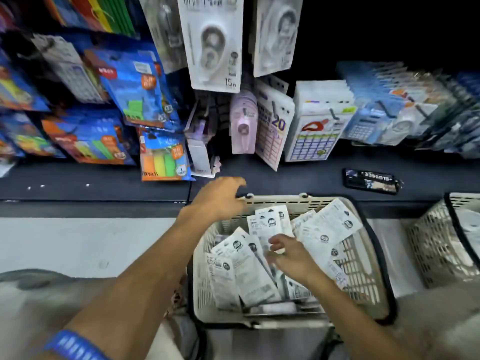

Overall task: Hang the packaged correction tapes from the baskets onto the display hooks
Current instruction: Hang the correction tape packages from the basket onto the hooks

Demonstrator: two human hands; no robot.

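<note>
A beige plastic basket on the floor holds several white correction tape packs, lying loose and overlapping. My right hand is down inside the basket, its fingers curled on the lower edge of one upright pack. My left hand hovers over the basket's far left rim with loosely bent fingers, holding nothing. Correction tape packs hang from display hooks straight above.
A second mesh basket stands at the right edge. A dark shelf ledge runs behind the baskets, with a black phone lying on it. Sticky-note packs hang at left, calculators and label packs at right.
</note>
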